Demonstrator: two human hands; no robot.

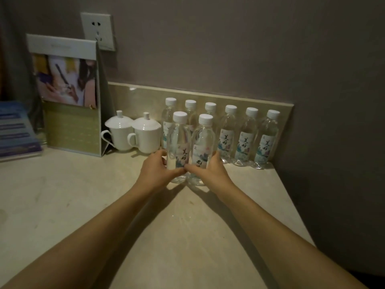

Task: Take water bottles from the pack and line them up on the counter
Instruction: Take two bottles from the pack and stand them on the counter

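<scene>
1. Gripping one bottle each, the two hands work at the middle of the frame: the left hand [155,167] curls its fingers and thumb round the lower body of the left clear plastic water bottle with a white cap [178,142], and the right hand [206,170] wraps the right clear plastic white-capped bottle [203,147] the same way.
2. Both grips are narrow, closed on the bottles, whose bases appear to meet the pale stone surface [83,195], just in front of the back row.
3. That back row of six matching white-capped bottles [248,136] stands upright along the beige tiled backsplash [145,97], right of centre.
4. No pack is visible anywhere in the frame.
5. Left of the row sit two white lidded ceramic cups [133,132], and a standing printed card holder [68,94] fills the upper left.
6. Judging by this, the step in hand is setting this pair down as a second row.
7. Next, the move calls for squaring the two bottles side by side and upright, then loosening both grips without knocking the row behind.
</scene>
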